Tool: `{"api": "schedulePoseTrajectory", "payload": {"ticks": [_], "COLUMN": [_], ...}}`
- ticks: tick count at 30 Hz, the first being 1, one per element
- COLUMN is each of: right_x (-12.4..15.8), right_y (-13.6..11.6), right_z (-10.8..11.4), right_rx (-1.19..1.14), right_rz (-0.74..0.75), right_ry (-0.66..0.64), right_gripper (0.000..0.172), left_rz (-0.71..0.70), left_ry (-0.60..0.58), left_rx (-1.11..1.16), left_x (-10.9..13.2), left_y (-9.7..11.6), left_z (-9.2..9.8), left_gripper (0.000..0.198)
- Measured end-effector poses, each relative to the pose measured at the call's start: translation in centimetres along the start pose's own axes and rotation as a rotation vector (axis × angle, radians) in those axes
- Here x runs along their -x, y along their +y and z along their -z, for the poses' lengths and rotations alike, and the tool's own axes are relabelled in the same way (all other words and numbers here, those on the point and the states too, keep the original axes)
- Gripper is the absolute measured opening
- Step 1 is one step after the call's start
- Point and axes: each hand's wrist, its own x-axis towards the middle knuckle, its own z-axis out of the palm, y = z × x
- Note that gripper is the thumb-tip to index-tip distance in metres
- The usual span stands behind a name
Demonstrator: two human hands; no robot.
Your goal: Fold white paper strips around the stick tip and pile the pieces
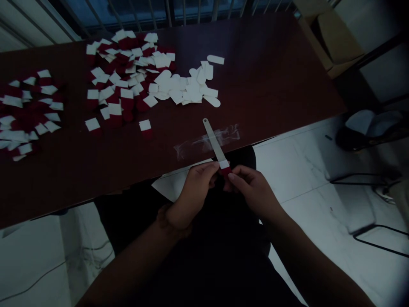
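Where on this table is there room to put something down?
Bare dark red tabletop spreads right of the pile of white rounded strips and behind the crumpled clear plastic film. A narrower lane separates the two heaps of red-and-white pieces, which are crowded. The near edge is crowded by the left hand, right hand and metal strip.

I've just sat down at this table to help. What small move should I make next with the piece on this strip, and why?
I'd probably press the red-and-white piece square against the end of the metal strip before doing anything else. Your left hand and right hand are both closed around that end, so it's the piece in play, and the strip's length lies free above the table.
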Motion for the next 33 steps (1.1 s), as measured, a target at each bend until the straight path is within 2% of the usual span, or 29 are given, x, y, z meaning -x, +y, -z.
{"api": "schedulePoseTrajectory", "payload": {"ticks": [4,7,12,19,23,28,33], "right_x": [0.03,0.17,0.35,0.25,0.20,0.21,0.07], "right_y": [0.00,-0.12,-0.23,-0.81,-0.79,-0.69,-0.73], "right_z": [-0.04,-0.09,-0.13,-0.43,-0.48,-0.58,-0.76], "right_rx": [-0.034,-0.028,-0.020,-0.011,-0.021,-0.043,-0.056], "right_rz": [-0.019,-0.027,-0.022,-0.022,-0.024,-0.019,-0.034], "right_ry": [-0.006,-0.006,0.022,0.015,-0.005,-0.022,-0.028], "right_gripper": [0.021,0.020,0.017,0.021,0.023,0.027,0.028], "left_rz": [0.027,0.038,0.049,0.009,-0.006,0.025,-0.016], "left_ry": [0.001,-0.015,-0.058,-0.016,-0.004,-0.006,-0.008], "left_rx": [-0.080,-0.056,-0.053,-0.115,-0.095,-0.081,-0.061], "left_x": [0.07,0.05,0.07,0.29,0.24,0.26,0.12], "left_y": [0.27,0.42,0.18,0.27,0.44,0.59,0.53], "left_z": [-0.11,-0.17,-0.14,-0.09,-0.08,-0.33,-0.51], "left_gripper": [0.033,0.027,0.029,0.029,0.034,0.028,0.032]}}
